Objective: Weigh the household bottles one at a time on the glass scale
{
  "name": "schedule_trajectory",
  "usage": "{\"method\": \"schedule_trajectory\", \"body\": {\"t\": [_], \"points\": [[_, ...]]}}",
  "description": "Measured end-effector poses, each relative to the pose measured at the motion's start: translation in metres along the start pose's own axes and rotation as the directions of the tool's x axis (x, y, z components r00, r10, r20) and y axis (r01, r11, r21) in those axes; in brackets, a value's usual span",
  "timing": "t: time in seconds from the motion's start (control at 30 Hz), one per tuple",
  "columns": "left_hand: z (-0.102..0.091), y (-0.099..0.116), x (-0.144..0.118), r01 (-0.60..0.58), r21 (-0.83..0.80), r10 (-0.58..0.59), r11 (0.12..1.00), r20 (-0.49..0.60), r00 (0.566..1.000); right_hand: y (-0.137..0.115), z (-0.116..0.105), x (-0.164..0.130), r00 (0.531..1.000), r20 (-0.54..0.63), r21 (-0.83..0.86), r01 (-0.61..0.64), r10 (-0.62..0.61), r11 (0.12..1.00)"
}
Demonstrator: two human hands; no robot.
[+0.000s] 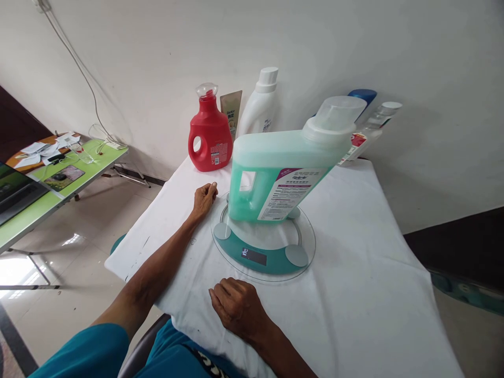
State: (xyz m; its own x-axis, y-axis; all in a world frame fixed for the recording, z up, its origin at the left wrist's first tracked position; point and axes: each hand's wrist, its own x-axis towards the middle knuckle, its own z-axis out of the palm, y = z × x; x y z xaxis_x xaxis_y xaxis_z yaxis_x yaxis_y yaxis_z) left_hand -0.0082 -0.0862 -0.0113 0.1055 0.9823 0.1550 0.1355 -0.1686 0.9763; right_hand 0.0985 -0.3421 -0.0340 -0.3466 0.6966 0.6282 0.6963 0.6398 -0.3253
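A large jug of green liquid detergent [252, 152] with a clear cap and a white label stands on a round glass scale [226, 257]. The scale has a teal band and a small lit display [254, 256]. My left hand [205, 199] rests on the cloth just left of the scale, its fingers curled in and nothing seen in them. Nearer to me, my right hand [238, 307] lies in a loose fist below the scale's front edge. Neither hand touches the jug.
Along the wall stand a red bottle [208, 136], a tan tube [231, 109], a white bottle [260, 105], a blue-capped bottle [363, 94] and a clear bottle [368, 134]. White cloth covers the table [362, 273]. Far left, a green table [84, 170] holds a laptop [18, 194].
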Motion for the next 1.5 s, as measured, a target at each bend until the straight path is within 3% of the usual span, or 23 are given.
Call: {"method": "schedule_trajectory", "body": {"t": [0.5, 0.6, 0.73, 0.83, 1.03, 1.33, 1.43, 1.5], "points": [[0.002, 0.009, -0.003, 0.010, -0.034, -0.010, 0.999, -0.025, 1.000, 0.000, 0.000, -0.001, 1.000, -0.007, -0.003, -0.001, 0.001, 1.000], [0.004, 0.026, -0.002, -0.126, -0.068, 0.120, 0.990, -0.084, 0.989, 0.001, 0.000, -0.001, 1.000, 0.001, 0.002, -0.005, 0.005, 1.000], [0.009, 0.064, 0.007, -0.397, -0.050, 0.388, 0.917, -0.134, 0.912, 0.000, -0.001, -0.001, 1.000, 0.001, 0.004, 0.000, 0.000, 1.000], [0.016, 0.090, 0.014, -0.465, -0.053, 0.453, 0.884, -0.157, 0.878, -0.001, -0.001, -0.001, 1.000, 0.001, 0.004, -0.001, 0.001, 1.000], [0.033, 0.114, 0.009, -0.491, -0.125, 0.472, 0.862, -0.152, 0.868, -0.001, -0.002, 0.000, 1.000, 0.009, -0.003, -0.007, 0.007, 1.000], [0.042, 0.115, 0.006, -0.500, -0.091, 0.493, 0.861, -0.084, 0.866, -0.002, -0.007, 0.001, 1.000, 0.019, 0.008, -0.014, 0.014, 1.000], [0.043, 0.125, 0.002, -0.483, -0.097, 0.478, 0.870, -0.070, 0.876, -0.001, -0.001, -0.002, 0.999, 0.039, 0.016, -0.018, 0.018, 1.000], [0.043, 0.133, -0.003, -0.470, -0.095, 0.466, 0.878, -0.065, 0.883, 0.002, 0.008, -0.005, 1.000, -0.008, 0.014, 0.015, -0.015, 1.000]]}}
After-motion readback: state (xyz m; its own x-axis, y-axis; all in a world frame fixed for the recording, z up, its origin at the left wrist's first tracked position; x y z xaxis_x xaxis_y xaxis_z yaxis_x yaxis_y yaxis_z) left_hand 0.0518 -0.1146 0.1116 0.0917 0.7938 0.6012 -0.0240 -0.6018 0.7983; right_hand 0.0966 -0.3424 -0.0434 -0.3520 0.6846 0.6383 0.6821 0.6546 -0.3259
